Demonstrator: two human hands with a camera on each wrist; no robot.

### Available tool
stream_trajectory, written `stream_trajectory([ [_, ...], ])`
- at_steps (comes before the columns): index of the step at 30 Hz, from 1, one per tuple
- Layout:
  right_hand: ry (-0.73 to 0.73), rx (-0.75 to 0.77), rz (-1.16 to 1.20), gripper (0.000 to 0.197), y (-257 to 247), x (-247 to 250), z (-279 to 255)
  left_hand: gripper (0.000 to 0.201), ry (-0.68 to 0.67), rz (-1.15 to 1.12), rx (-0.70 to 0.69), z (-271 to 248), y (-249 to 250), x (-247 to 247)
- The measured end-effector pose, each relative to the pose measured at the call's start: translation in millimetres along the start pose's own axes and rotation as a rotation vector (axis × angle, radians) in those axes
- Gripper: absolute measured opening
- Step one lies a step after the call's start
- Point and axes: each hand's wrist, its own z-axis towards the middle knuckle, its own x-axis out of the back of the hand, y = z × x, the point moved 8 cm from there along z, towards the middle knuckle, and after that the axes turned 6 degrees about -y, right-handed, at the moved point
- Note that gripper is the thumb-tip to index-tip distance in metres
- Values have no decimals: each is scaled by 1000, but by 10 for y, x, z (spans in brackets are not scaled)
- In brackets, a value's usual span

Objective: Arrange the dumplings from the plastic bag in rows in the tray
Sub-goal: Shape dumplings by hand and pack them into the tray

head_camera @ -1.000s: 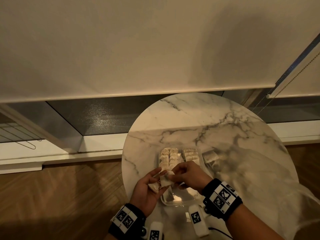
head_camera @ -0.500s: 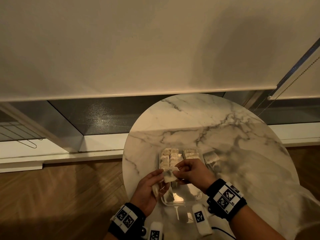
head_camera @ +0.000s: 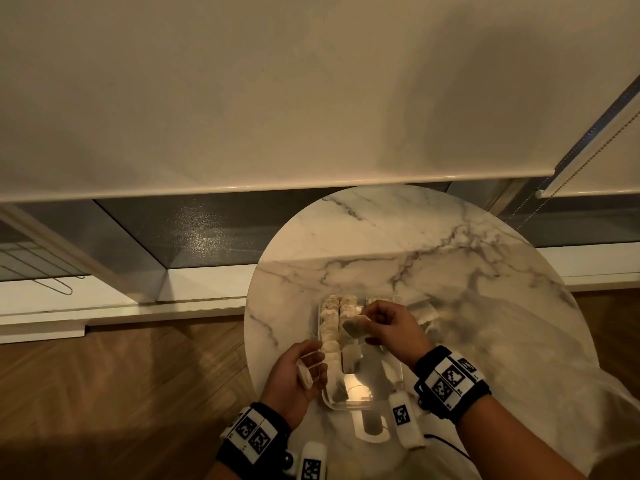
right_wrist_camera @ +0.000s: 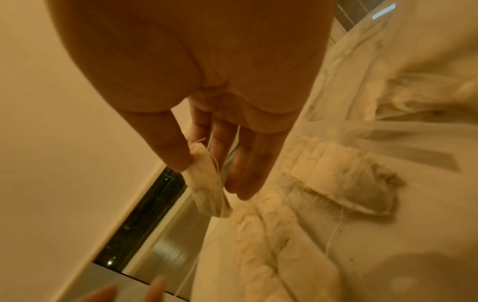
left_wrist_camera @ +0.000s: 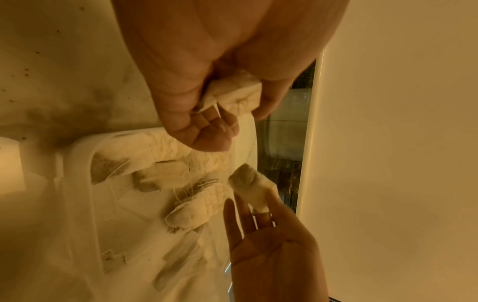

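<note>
Dumplings (head_camera: 354, 328), two hands (head_camera: 393, 325), one each

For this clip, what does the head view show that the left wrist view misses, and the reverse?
Only the head view shows the whole round marble table, the roller blind, the wooden floor and the tagged wristbands.

Only the left wrist view shows how the left hand grips its dumpling, bunched between curled fingers and palm, and the thin strings on the pieces in the tray.

Both show the right hand pinching a dumpling over the clear tray, with rows already laid.
</note>
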Motion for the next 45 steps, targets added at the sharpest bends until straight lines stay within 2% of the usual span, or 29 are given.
stream_trajectory([
  [2, 7, -15, -136, 10, 95, 60, 64, 41, 16, -27, -16, 10, 31, 28],
  [4, -65, -77, -376, 5, 230, 46, 134, 29, 21, -51, -20, 9, 53, 42],
  [6, -174, -154, -580, 2, 371, -16, 170, 34, 43, -98, -14, 18, 55, 95],
  [8, -256, -230, -673, 8, 515, -81, 191, 39, 65, -153, -12, 46, 49, 167],
  [12, -332, -335, -693, 7, 725, -208, 243, 40, 95, -231, -20, 82, 44, 284],
  [16, -254, -332, -728, 15, 756, -226, 373, 38, 118, -230, 10, 70, 35, 345],
  [22, -169, -359, -717, 8, 770, -246, 481, 49, 120, -185, 37, 28, 44, 314],
  [25, -158, -368, -706, 6, 774, -255, 496, 46, 119, -169, 42, 26, 57, 316],
  [29, -185, -364, -718, 9, 766, -281, 498, 29, 130, -154, 38, 36, 70, 326],
  [33, -174, -342, -715, 14, 727, -288, 512, 27, 148, -139, 44, 43, 61, 346],
  [35, -162, -344, -726, 16, 712, -274, 512, 31, 150, -137, 45, 36, 59, 334],
  [39, -131, -367, -824, 30, 588, -183, 466, 53, 119, -175, 37, 11, 73, 239],
  [41, -107, -337, -834, 31, 446, -177, 414, 55, 99, -190, 11, 16, 93, 172],
  [43, -64, -260, -797, 29, 266, -211, 350, 43, 45, -164, -2, -13, 137, 27],
  [45, -80, -192, -651, 37, 109, -298, 254, 35, -5, -133, -22, -61, 176, -120],
])
